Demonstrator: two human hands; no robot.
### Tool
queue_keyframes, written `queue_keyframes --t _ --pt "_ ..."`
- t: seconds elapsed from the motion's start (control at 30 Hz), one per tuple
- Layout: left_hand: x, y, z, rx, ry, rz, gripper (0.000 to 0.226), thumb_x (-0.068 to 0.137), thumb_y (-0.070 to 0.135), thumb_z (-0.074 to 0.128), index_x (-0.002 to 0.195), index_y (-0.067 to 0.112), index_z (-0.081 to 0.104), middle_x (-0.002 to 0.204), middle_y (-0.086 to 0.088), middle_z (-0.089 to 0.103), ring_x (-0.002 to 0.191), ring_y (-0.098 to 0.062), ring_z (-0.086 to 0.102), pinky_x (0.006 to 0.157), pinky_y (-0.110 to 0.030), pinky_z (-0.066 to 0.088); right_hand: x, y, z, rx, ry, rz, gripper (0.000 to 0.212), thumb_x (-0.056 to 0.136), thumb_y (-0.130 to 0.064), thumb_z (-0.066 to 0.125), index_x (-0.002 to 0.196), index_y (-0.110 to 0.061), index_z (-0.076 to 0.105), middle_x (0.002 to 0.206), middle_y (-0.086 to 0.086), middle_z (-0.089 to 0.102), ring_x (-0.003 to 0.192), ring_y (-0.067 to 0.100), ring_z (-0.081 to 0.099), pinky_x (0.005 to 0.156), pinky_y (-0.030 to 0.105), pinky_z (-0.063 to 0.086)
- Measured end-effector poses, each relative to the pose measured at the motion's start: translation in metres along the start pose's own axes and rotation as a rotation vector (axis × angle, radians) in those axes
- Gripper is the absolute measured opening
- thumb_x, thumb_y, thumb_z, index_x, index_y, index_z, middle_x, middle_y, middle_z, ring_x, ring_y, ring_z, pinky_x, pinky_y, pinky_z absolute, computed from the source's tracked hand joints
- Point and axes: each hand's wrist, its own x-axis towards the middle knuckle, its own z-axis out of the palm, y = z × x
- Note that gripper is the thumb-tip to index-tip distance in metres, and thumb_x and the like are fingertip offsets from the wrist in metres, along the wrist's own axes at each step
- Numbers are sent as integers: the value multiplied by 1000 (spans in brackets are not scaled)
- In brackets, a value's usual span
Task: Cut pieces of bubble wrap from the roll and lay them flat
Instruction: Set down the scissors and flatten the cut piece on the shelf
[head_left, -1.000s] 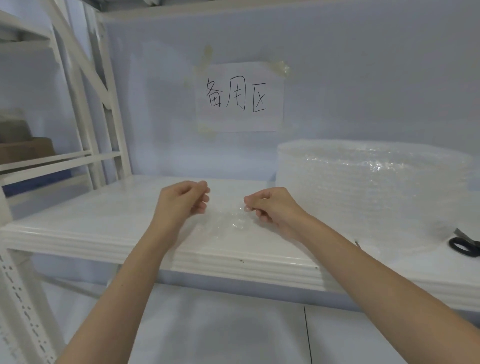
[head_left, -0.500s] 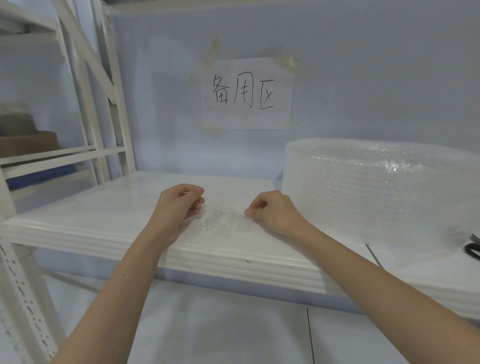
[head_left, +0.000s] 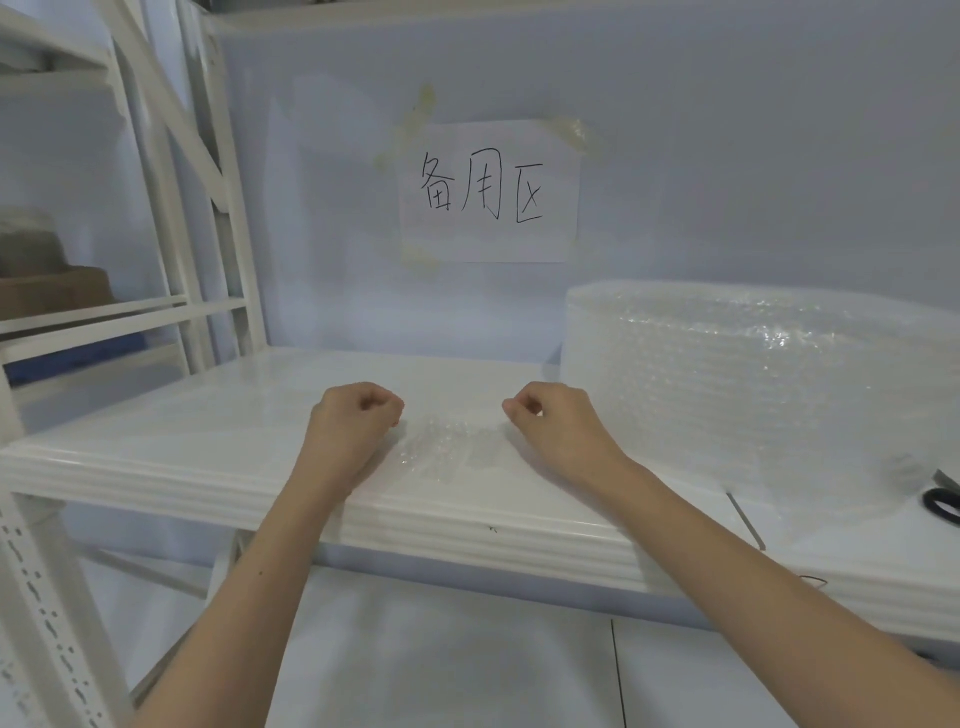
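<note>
A small clear piece of bubble wrap (head_left: 447, 449) lies on the white shelf (head_left: 467, 512), near its front edge. My left hand (head_left: 356, 421) sits at the piece's left side with fingers curled and pinches its far left corner. At the right side my right hand (head_left: 553, 423) is curled the same way and pinches the far right corner. Both hands rest low on the shelf. The big roll of bubble wrap (head_left: 753, 384) stands to the right, just beyond my right hand.
Black-handled scissors (head_left: 943, 501) lie on the shelf at the far right edge of view. A paper sign (head_left: 491, 192) is taped to the back wall. White rack posts (head_left: 228, 208) rise at the left, with cardboard boxes (head_left: 52, 286) on the neighbouring shelf.
Both hands have come down and moved slightly apart, bringing the bubble wrap piece from just above the shelf to lie spread on it.
</note>
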Motion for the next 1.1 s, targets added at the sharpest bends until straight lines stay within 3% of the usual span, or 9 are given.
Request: queue_keyframes --t 0.13,0.23,0.37,0.53,0.67,0.93,1.1 --pt "-6 3 3 198 15 -18 34 82 29 56 74 0 71 69 -8 72 65 -29 64 63 -35 52 -10 -1 -3 -94 -53 -4 32 85 -29 50 73 -2 62 72 5 68 64 28 59 62 41 51" --pt "-10 8 4 317 -54 -47 47 75 44 49 68 1 67 68 -11 71 64 -29 65 61 -33 49 -14 -5 -3 -158 -96 10 34 80 -36 52 74 -4 62 75 9 69 60 23 57 57 35 48" --pt "-10 10 5 410 -133 -32 49 73 51 45 72 7 66 71 -7 71 73 -28 67 63 -31 45 -15 -9 -4 -206 -78 30 33 78 -50 55 83 -18 60 83 -5 63 75 16 60 65 32 47" --pt "-10 11 4 417 -192 -9 22 80 43 58 70 25 66 73 7 69 74 -16 63 64 -29 44 -14 -4 -3 -263 -155 -45 47 80 -61 55 117 -33 57 114 -15 50 97 8 52 80 30 37" --pt "-8 6 4 415 -194 5 19 79 42 61 72 25 67 75 6 69 74 -16 64 67 -30 47 -11 0 -1 -284 -187 -39 46 80 -63 55 112 -32 63 118 -13 52 107 11 55 82 30 37" --pt "-5 2 5 456 -199 26 22 81 48 62 74 27 66 80 7 69 76 -14 64 73 -33 52 -10 2 -3 -287 -164 -8 43 79 -61 56 102 -26 67 111 -9 55 100 15 57 75 30 37" --pt "-7 7 6 374 -189 12 36 83 61 56 84 24 58 84 3 65 79 -17 61 74 -36 47 -14 -3 -5 -228 -100 -9 43 82 -57 51 114 -29 61 117 -11 55 105 12 55 84 31 42"
